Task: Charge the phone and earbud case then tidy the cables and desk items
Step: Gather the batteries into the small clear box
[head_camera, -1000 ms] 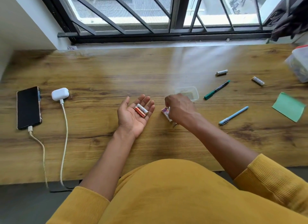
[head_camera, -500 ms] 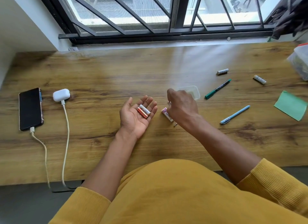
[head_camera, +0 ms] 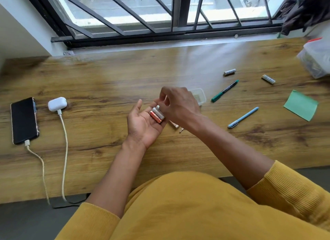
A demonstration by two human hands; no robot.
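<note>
A black phone (head_camera: 24, 120) and a white earbud case (head_camera: 57, 104) lie at the desk's left, each with a pale cable plugged in: the phone cable (head_camera: 42, 166) and the case cable (head_camera: 65, 150) run off the front edge. My left hand (head_camera: 142, 125) is palm up mid-desk with an orange and a white battery (head_camera: 157, 116) lying across its fingers. My right hand (head_camera: 180, 104) hovers over those fingertips, its fingers curled round the end of a third battery (head_camera: 158, 107). Another battery (head_camera: 174, 124) lies on the desk, half hidden under my right wrist.
A small clear tub (head_camera: 200, 97) sits behind my right hand. To the right lie a green pen (head_camera: 225, 90), a blue pen (head_camera: 242, 117), two loose batteries (head_camera: 229, 72) (head_camera: 268, 79) and a green sticky note (head_camera: 300, 105). A plastic box (head_camera: 316, 59) stands far right.
My right hand lifted from the desk and moved left over my left hand's fingers. A third battery now shows on my left fingers. My left hand rose slightly.
</note>
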